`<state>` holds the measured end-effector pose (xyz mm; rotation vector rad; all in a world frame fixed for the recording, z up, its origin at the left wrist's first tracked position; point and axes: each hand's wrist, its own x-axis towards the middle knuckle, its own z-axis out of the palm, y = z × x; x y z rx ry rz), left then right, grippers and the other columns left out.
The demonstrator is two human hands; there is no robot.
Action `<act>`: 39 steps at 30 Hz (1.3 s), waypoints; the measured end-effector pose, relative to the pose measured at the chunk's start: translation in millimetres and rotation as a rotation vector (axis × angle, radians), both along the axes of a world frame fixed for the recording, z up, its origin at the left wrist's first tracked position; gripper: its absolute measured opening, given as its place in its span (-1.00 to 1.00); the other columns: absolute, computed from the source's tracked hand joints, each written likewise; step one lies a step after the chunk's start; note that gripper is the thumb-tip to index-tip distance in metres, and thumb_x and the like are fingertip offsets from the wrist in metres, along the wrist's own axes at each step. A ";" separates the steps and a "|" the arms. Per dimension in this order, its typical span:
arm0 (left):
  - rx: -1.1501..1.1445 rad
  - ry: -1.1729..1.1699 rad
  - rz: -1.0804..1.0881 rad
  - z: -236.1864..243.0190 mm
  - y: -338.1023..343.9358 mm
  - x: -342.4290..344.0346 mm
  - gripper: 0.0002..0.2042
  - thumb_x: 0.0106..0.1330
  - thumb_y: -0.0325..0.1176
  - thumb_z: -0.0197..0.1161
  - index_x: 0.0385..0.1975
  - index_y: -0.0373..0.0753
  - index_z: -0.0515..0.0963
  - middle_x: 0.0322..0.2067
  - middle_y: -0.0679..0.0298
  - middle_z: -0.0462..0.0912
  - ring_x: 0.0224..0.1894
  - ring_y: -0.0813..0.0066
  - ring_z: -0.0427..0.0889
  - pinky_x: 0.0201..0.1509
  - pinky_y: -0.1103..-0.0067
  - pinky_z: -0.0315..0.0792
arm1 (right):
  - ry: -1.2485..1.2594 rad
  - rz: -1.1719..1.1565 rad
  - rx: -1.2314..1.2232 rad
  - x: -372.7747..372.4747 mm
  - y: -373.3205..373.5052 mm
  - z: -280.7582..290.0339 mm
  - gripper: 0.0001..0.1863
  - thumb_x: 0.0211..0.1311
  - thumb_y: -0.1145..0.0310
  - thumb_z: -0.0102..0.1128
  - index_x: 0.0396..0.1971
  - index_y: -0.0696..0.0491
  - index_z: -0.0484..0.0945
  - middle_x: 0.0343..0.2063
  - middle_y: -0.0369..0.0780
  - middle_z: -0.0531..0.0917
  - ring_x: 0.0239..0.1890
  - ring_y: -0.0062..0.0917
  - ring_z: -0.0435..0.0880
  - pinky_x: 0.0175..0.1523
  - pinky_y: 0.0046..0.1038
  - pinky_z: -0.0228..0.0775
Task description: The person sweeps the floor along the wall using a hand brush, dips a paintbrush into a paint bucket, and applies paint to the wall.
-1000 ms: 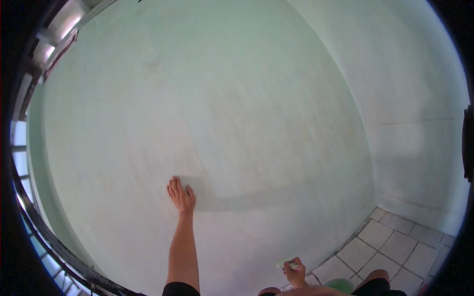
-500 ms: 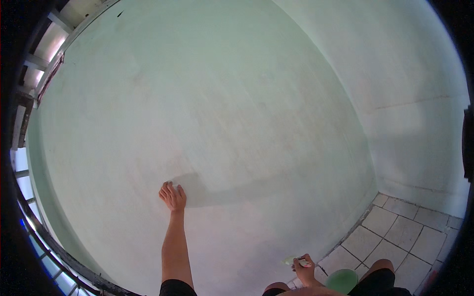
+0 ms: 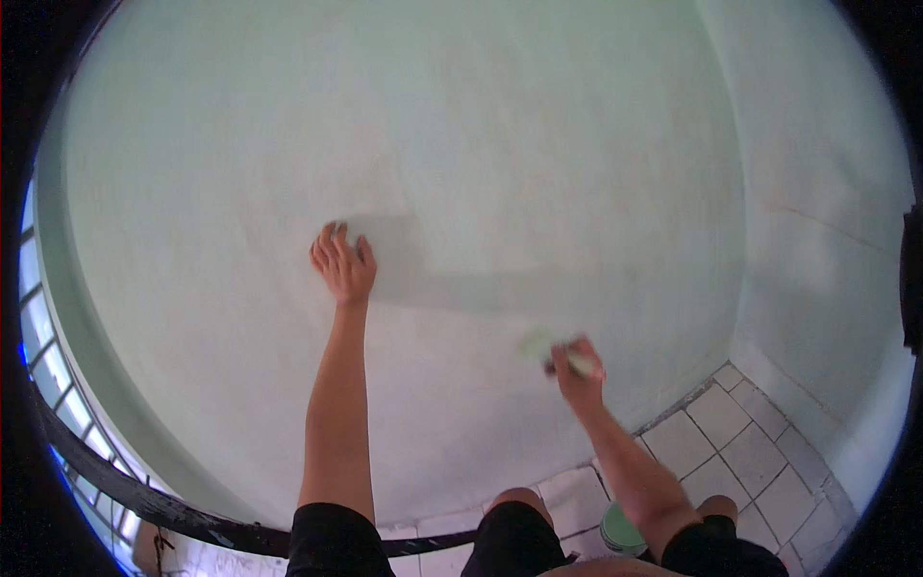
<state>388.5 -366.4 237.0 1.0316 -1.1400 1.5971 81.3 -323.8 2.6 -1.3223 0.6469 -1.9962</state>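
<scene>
My left hand [image 3: 343,264] rests against a pale green wall [image 3: 461,154], fingers somewhat spread, with its shadow falling to the right. Lower and to the right, my right hand [image 3: 580,373] is closed round the handle of a paintbrush. The brush [image 3: 536,341] has pale green bristles, blurred by motion, pointing left at the wall; whether they touch it I cannot make out. Below my right forearm, a round container [image 3: 625,551] with green inside, which looks like paint, stands on the floor and is partly hidden by that arm.
White square floor tiles [image 3: 755,462] run along the wall's foot. A second pale wall [image 3: 817,260] meets it at a corner on the right. A dark curved bar [image 3: 192,519] crosses the lower left, beside a barred window [image 3: 58,365]. My knees show at the bottom.
My right hand has moved up from beside the container with the brush. The view has tilted downward, so the left hand appears higher, still at the wall.
</scene>
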 end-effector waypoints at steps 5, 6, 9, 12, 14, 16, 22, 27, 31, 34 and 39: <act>0.031 0.010 -0.034 3.7 4.2 0.8 -0.70 0.09 -0.36 0.15 -0.17 -0.27 0.42 -0.08 0.14 0.41 -0.02 0.22 0.35 0.13 0.29 0.12 | 0.093 -0.107 -0.459 30.5 -43.6 190.8 -0.77 0.17 0.31 0.19 -0.52 0.09 0.37 -0.58 -0.32 0.54 -0.54 -0.74 0.54 -0.46 -0.66 0.43; 0.023 0.005 -0.057 4.7 4.1 1.1 -0.71 0.09 -0.35 0.13 -0.18 -0.26 0.43 -0.07 0.15 0.41 -0.02 0.23 0.35 0.13 0.28 0.12 | 0.117 -0.291 -0.541 39.1 -51.8 232.4 -0.78 0.17 0.31 0.19 -0.53 0.08 0.37 -0.59 -0.33 0.53 -0.55 -0.75 0.53 -0.49 -0.66 0.39; 0.009 0.010 -0.062 6.0 2.6 4.3 -0.72 0.08 -0.36 0.13 -0.19 -0.25 0.44 -0.08 0.17 0.42 -0.03 0.23 0.35 0.13 0.30 0.12 | 0.037 -0.423 -0.730 60.7 -65.8 339.5 -0.74 0.02 0.25 0.28 -0.49 0.05 0.39 -0.59 -0.17 0.56 -0.54 -0.25 0.58 -0.46 -0.38 0.41; -0.020 -0.024 -0.093 5.4 -0.4 8.7 -0.73 0.07 -0.36 0.13 -0.20 -0.23 0.46 -0.08 0.19 0.43 -0.04 0.23 0.35 0.12 0.31 0.14 | 0.200 -0.524 -0.607 76.0 -67.4 387.7 -0.78 0.01 0.27 0.26 -0.47 0.04 0.42 -0.55 -0.17 0.59 -0.49 -0.24 0.61 -0.43 -0.35 0.43; 0.021 0.015 -0.088 5.5 -3.8 13.8 -0.73 0.10 -0.34 0.13 -0.18 -0.21 0.46 -0.06 0.20 0.42 -0.02 0.23 0.33 0.12 0.32 0.14 | 0.297 -0.606 -0.632 82.8 -72.3 381.0 -0.76 0.13 0.48 0.14 -0.64 0.14 0.28 -0.75 -0.22 0.42 -0.70 -0.62 0.42 -0.59 -0.52 0.27; 0.065 0.033 -0.086 3.4 -7.1 18.5 -0.73 0.12 -0.33 0.13 -0.17 -0.20 0.46 -0.05 0.21 0.42 -0.01 0.22 0.32 0.11 0.33 0.14 | 0.319 -0.617 -0.615 86.9 -80.2 332.6 -0.83 0.06 0.41 0.18 -0.56 0.10 0.36 -0.64 -0.20 0.51 -0.59 -0.44 0.52 -0.50 -0.45 0.36; -0.023 -0.004 -0.038 13.6 -20.9 28.1 -0.74 0.05 -0.30 0.15 -0.23 -0.16 0.50 -0.10 0.28 0.47 -0.09 0.31 0.37 0.10 0.38 0.16 | 0.383 -0.281 -0.447 94.6 -69.1 91.6 -0.87 0.02 0.49 0.17 -0.50 0.08 0.38 -0.66 -0.21 0.49 -0.63 -0.46 0.53 -0.45 -0.58 0.37; -0.080 -0.043 -0.022 13.4 -16.3 28.9 -0.76 0.06 -0.29 0.15 -0.26 -0.16 0.51 -0.11 0.29 0.48 -0.07 0.35 0.40 0.11 0.38 0.18 | -0.077 -0.055 0.173 84.4 -27.0 -0.2 -0.80 0.07 0.54 0.12 -0.62 0.11 0.29 -0.72 -0.32 0.44 -0.68 -0.74 0.40 -0.58 -0.58 0.30; 0.028 -0.062 -0.036 5.9 -13.4 24.0 -0.67 0.15 -0.23 0.12 -0.07 -0.10 0.40 0.01 0.29 0.39 0.03 0.29 0.34 0.18 0.30 0.14 | 0.354 -0.417 0.086 75.9 -58.6 66.3 -0.79 0.05 0.37 0.10 -0.62 0.10 0.29 -0.74 -0.24 0.48 -0.72 -0.57 0.51 -0.59 -0.48 0.34; 0.030 -0.055 -0.048 5.1 -12.3 23.7 -0.68 0.15 -0.24 0.12 -0.08 -0.10 0.40 0.03 0.28 0.39 0.04 0.29 0.35 0.18 0.29 0.14 | 0.418 -0.607 0.011 83.6 -88.8 149.5 -0.76 -0.03 0.28 0.13 -0.55 0.15 0.37 -0.55 -0.06 0.55 -0.41 -0.15 0.57 -0.26 -0.24 0.37; 0.028 -0.082 -0.048 3.8 -12.2 22.6 -0.68 0.14 -0.24 0.14 -0.09 -0.12 0.42 0.01 0.26 0.41 0.04 0.30 0.36 0.17 0.32 0.16 | 0.051 -0.291 -0.311 82.3 -84.3 222.8 -0.77 0.16 0.50 0.09 -0.63 0.11 0.27 -0.75 -0.24 0.43 -0.72 -0.62 0.44 -0.59 -0.53 0.29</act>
